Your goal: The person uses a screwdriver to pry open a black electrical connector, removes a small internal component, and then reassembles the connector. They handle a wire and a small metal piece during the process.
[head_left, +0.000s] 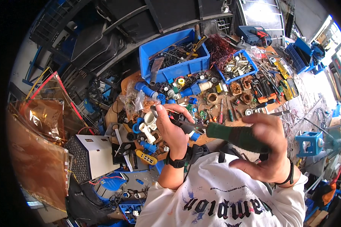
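My right hand is around the thick dark green handle of a screwdriver; its index finger lies over the far end and its thumb stands away from it. The metal shaft runs leftward to my left hand. There, thumb and fingers grip a small black part, and the shaft's tip meets it or lies beside it; the contact is mostly hidden. Both hands are raised above the near edge of a cluttered workbench. White pipe fittings and blue ones lie beyond my left hand.
A blue crate of tools and scrap stands at the back. Beside it are tangled red wire and a blue tray of metal fittings. Hex keys and screwdrivers lie to the right. A blue stool stands at right; a yellow power strip is at left.
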Motion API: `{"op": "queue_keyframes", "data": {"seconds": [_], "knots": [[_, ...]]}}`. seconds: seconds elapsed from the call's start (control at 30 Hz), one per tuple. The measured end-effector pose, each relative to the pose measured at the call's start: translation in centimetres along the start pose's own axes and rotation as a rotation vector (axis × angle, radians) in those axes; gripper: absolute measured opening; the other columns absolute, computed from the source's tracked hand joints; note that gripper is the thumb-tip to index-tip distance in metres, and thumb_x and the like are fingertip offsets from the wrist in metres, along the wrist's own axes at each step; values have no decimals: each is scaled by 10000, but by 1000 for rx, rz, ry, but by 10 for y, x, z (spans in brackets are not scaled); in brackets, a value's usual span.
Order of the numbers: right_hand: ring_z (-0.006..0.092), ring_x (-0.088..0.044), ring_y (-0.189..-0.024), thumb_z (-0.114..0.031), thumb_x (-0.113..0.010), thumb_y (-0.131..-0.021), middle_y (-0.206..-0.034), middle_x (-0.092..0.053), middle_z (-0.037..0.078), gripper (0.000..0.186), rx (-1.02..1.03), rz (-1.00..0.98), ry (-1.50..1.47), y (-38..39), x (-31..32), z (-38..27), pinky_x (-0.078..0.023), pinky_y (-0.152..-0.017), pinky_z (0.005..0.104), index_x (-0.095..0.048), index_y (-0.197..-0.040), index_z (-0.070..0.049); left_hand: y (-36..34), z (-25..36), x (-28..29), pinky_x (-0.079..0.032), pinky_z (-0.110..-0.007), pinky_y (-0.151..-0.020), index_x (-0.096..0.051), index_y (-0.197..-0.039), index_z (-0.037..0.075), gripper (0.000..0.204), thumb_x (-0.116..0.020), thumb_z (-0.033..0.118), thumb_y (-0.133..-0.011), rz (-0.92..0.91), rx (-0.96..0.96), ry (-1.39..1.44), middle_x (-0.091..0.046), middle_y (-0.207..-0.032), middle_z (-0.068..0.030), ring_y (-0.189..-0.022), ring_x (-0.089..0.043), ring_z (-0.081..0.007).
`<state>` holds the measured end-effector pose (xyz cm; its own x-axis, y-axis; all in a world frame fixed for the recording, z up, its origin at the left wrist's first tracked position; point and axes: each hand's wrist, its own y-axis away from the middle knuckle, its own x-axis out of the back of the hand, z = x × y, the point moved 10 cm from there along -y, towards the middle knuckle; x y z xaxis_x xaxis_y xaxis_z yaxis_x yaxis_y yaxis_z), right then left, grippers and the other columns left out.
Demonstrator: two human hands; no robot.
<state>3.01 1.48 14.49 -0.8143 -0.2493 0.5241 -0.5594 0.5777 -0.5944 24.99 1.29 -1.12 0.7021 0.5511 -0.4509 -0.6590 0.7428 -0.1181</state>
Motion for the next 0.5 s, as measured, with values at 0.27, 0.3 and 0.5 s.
{"op": "queue_keyframes", "data": {"seconds": [0.27,0.3,0.5], "knots": [[291,-639,-778,-207,-761,-755,-1051,-641,148,459,8,-59,199,2,2,3,-522,-624,354,-564,-1123,-17,2,2,0,-474,-316,-460,-495,-796,50,509,-260,435,-1030,20,-21,-37,-522,-598,-110,-464,-525,-198],[280,-633,-778,-167,-760,-748,-1052,-642,142,409,97,-24,167,2,3,-3,-517,-623,344,-587,-1092,-30,1,1,0,-469,-310,-455,-503,-801,43,510,-272,436,-1029,6,-23,-7,-532,-609,-112,-467,-535,-198],[248,-622,-760,-169,-784,-714,-1076,-627,137,417,18,-146,65,2,-2,-2,-500,-602,311,-599,-1067,-45,3,1,-2,-465,-306,-451,-511,-802,37,510,-286,435,-1028,-14,-11,45,-541,-619,-113,-475,-548,-200]]}}
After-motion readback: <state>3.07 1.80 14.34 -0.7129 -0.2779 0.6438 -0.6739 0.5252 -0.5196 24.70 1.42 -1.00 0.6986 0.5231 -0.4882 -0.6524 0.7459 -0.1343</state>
